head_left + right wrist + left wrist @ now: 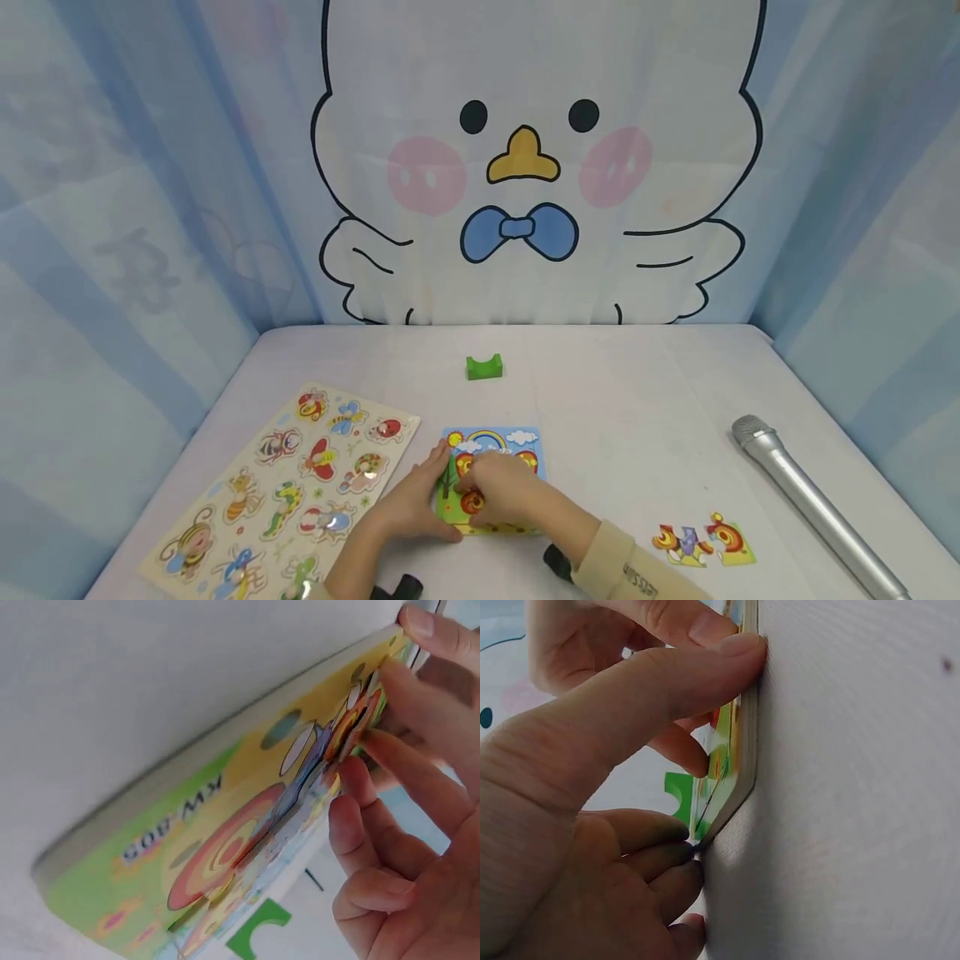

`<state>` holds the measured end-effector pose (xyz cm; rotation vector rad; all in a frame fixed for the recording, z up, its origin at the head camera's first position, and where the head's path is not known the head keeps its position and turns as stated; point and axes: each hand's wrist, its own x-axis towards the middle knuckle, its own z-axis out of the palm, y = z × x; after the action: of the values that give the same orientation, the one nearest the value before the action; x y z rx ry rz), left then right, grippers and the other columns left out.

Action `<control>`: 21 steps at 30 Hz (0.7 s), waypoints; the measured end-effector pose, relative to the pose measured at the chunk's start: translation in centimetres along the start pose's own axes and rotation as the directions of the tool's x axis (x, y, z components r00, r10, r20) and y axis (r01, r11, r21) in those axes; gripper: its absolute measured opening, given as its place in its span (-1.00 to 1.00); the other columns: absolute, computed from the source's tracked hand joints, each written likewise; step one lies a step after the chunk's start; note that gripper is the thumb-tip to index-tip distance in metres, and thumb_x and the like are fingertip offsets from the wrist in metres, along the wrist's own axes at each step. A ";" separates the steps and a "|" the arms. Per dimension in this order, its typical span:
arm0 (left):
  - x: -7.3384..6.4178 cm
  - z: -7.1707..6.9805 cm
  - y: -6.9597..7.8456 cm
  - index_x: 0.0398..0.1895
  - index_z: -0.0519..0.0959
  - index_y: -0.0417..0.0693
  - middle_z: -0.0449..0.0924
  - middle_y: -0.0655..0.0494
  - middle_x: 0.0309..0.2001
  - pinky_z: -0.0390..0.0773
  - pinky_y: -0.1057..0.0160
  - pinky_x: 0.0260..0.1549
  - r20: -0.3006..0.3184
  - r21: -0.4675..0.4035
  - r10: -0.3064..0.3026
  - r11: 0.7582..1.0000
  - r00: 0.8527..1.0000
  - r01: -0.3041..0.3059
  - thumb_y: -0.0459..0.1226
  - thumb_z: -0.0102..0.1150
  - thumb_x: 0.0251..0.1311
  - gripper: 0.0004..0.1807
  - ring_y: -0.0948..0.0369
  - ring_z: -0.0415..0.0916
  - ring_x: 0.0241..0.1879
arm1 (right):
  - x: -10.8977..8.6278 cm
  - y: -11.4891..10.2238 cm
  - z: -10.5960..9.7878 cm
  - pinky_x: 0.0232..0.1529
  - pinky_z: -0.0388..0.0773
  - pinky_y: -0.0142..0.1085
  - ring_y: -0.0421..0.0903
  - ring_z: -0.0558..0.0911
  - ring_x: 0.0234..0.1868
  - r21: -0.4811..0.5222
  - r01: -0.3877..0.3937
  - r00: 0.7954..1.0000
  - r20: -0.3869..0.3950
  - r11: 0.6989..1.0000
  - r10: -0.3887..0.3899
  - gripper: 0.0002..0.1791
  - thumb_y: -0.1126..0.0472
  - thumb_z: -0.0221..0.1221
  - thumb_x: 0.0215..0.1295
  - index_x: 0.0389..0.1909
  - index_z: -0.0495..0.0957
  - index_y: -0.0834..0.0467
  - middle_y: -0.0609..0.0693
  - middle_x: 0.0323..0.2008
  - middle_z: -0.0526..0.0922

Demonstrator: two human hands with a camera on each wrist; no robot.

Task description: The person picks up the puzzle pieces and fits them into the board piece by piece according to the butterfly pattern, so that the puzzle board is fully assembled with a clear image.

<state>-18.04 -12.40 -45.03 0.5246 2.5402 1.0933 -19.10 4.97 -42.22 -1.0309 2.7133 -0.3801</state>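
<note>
A small jigsaw puzzle board (531, 523) with a colourful cartoon picture lies on the table in front of me. My left hand (415, 502) steadies it, thumb at the near edge and fingers along the left side. In the left wrist view the thumb presses the board's edge (746, 750). Over the board's middle, my right hand (504, 486) pinches a puzzle piece (352, 724) between thumb and index finger, its other fingers curled. That piece sits slightly raised in the picture and is partly hidden by the fingers. Two loose puzzle pieces (729, 540) lie to the right.
On the left lies a large sheet of insect pictures (315, 492), close to my left forearm. A green notched block (484, 367) stands behind the board. Along the right side rests a silver microphone (813, 504). Printed curtains (525, 275) surround the white table (622, 392).
</note>
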 end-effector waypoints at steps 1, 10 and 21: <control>0.0 0.0 0.0 0.38 -0.03 -0.31 -0.18 -0.19 0.41 -0.14 -0.16 0.28 0.000 -0.003 0.002 1.000 1.000 -0.002 -0.12 0.52 -0.39 0.24 -0.12 -0.20 0.37 | 0.0 -0.2 0.1 -0.20 0.52 -0.37 -0.28 0.50 -0.25 -0.021 0.010 1.000 0.001 1.000 -0.010 -0.65 0.04 0.40 -0.11 -0.22 0.68 0.01 -0.24 -0.31 0.62; 0.0 -0.1 0.0 0.38 -0.03 -0.29 -0.19 -0.17 0.41 -0.12 -0.17 0.28 -0.002 -0.005 -0.002 1.000 1.000 0.002 -0.12 0.52 -0.39 0.24 -0.14 -0.20 0.36 | -0.1 -1.0 -0.1 -0.18 0.54 -0.32 -0.22 0.53 -0.21 -0.053 0.002 1.000 -0.001 0.999 -0.002 -0.67 0.08 0.37 -0.06 -0.21 0.68 0.05 -0.17 -0.28 0.63; 0.1 0.0 0.1 0.38 -0.01 -0.29 -0.17 -0.16 0.41 -0.10 -0.15 0.28 -0.006 0.018 -0.007 1.000 1.000 0.007 -0.11 0.52 -0.40 0.23 -0.12 -0.18 0.37 | -1.7 0.9 -0.8 -0.05 0.49 -0.38 -0.31 0.51 -0.11 0.268 0.046 0.998 0.025 0.962 -0.055 -0.63 0.13 0.21 0.17 -0.01 0.57 0.16 -0.13 -0.13 0.61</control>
<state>-18.11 -12.30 -44.92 0.5168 2.5575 1.0727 -18.63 6.95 -41.54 -1.0196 2.5212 -0.7099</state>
